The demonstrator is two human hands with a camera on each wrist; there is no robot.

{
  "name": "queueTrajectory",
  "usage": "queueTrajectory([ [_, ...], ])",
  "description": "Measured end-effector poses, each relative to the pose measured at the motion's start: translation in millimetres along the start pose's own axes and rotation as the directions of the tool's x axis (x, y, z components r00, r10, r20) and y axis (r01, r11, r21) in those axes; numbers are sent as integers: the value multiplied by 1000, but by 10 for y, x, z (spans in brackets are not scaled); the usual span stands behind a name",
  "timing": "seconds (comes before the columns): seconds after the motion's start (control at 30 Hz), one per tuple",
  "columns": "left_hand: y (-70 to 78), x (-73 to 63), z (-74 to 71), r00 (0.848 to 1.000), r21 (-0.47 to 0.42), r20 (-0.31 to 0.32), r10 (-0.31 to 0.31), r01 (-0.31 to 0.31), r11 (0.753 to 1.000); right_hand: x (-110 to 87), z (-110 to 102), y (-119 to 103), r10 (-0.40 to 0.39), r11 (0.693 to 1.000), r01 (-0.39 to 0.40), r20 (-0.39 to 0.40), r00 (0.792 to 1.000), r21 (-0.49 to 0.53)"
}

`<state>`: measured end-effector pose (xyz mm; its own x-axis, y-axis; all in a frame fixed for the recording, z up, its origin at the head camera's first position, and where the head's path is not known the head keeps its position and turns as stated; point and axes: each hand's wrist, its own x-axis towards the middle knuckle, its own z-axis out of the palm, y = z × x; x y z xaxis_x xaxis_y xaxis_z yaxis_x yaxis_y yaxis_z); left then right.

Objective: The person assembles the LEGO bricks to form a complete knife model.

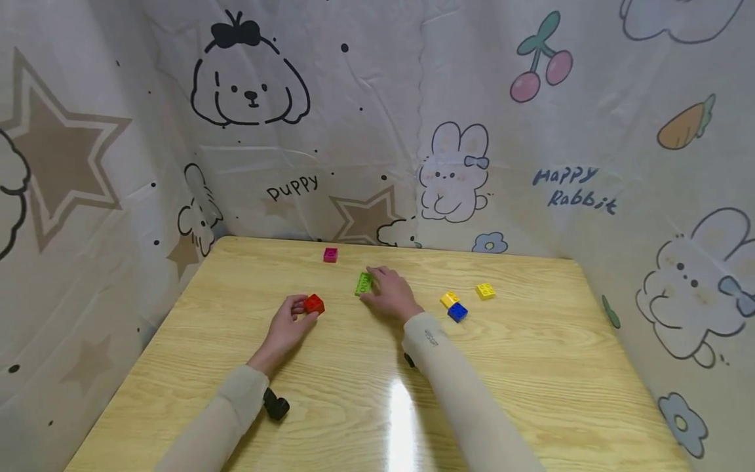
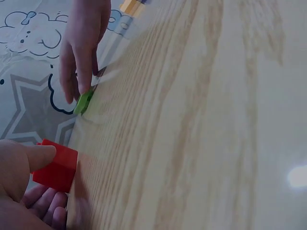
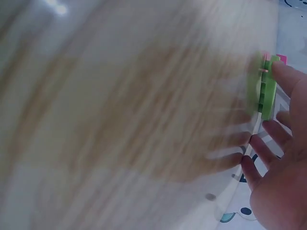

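My left hand (image 1: 289,322) holds a red toy building brick (image 1: 314,304) between thumb and fingers. In the left wrist view the thumb lies over the face of the red brick (image 2: 58,167), close to the tabletop. To its right, my right hand (image 1: 390,293) pinches a long, flat green toy building brick (image 1: 363,284), thumb at the near end and fingers at the far end. The right wrist view shows the green brick (image 3: 269,91) low over the wood, a digit on its upper part, the other fingers loosely bent beside it.
A magenta brick (image 1: 330,255) lies near the table's back edge. Right of my right hand, a yellow brick (image 1: 449,299) sits against a blue brick (image 1: 457,312), with another yellow brick (image 1: 485,291) farther right. Patterned curtains surround the wooden table (image 1: 531,367).
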<state>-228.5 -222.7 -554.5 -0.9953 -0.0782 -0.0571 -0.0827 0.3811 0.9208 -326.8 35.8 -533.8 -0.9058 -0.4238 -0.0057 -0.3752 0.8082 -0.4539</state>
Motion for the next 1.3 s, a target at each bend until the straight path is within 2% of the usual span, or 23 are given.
queueTrajectory([
  [0.27,21,-10,21,1000,26,-17,6,-5,1000,3,-15,-8,-4,998,5,5,1000,-65],
  [0.57,32,-13,27,1000,29,-16,8,-8,1000,51,17,31,13,999,-12,14,1000,-48],
  [0.93,48,-26,10,1000,27,-17,14,-14,1000,12,-10,2,4,999,-3,7,1000,-53],
  [1.3,134,-122,22,998,70,15,67,-68,995,20,-7,16,9,997,-8,13,1000,-70],
])
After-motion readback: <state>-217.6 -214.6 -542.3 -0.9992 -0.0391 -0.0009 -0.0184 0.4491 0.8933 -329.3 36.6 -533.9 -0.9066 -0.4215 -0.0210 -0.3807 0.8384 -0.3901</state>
